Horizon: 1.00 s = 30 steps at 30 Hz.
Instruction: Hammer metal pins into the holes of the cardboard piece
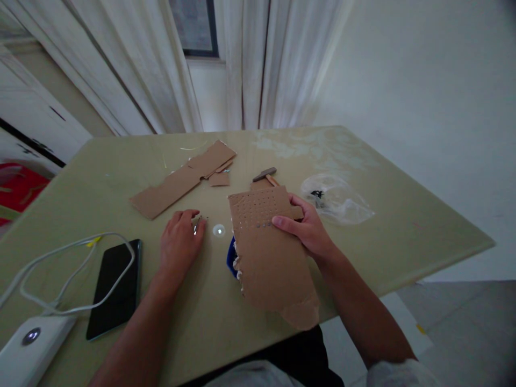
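Note:
My right hand (304, 226) grips a brown cardboard piece (272, 258) by its right edge, thumb on top. Rows of small holes cross the upper part of this cardboard, and several small grey heads sit in a row near my thumb. Its left edge is torn. Part of a blue object (231, 258) shows from under that edge; the rest is hidden. My left hand (183, 236) rests on the table with its fingers curved and thumb apart from the index finger. Tiny metal pieces (196, 224), perhaps nails, lie by those fingertips. Beside them is a small clear disc (219, 230).
Behind the cardboard lies a hammer (265, 174). A clear plastic bag (342, 199) with small black pieces is to the right. Cardboard strips (185, 180) lie at the back left. A dark phone (115, 290), a white cable (76, 309) and a white box (38, 349) occupy the left.

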Motion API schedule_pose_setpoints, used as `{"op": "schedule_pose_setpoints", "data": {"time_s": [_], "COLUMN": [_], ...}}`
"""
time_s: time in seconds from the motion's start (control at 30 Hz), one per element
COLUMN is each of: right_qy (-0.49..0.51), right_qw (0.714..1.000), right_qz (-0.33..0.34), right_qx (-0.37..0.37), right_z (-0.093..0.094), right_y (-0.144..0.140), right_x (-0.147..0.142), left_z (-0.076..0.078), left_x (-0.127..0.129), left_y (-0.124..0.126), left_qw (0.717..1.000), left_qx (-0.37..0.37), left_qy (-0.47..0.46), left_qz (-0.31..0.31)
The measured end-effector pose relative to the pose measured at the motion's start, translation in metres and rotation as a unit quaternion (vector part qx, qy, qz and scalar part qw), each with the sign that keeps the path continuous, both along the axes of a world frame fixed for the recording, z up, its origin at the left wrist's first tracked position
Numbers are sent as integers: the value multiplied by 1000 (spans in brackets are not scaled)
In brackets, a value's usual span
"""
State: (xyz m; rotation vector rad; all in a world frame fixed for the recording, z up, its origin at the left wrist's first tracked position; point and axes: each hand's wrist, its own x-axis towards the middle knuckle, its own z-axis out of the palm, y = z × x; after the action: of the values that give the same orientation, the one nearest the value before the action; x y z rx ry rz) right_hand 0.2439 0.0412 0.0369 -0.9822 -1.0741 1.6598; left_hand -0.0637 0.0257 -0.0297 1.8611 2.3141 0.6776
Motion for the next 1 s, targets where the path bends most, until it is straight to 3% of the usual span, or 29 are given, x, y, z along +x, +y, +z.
{"op": "schedule_pose_setpoints", "data": {"time_s": [1.0], "right_qy": [-21], "right_qw": [1000], "right_qz": [1], "right_qx": [10], "right_z": [0], "right_y": [0], "right_x": [2], "left_z": [-14], "left_x": [-5], "left_y": [6], "left_qw": [996], "left_qx": [18], "left_qy": [-69], "left_qz": [-55]}}
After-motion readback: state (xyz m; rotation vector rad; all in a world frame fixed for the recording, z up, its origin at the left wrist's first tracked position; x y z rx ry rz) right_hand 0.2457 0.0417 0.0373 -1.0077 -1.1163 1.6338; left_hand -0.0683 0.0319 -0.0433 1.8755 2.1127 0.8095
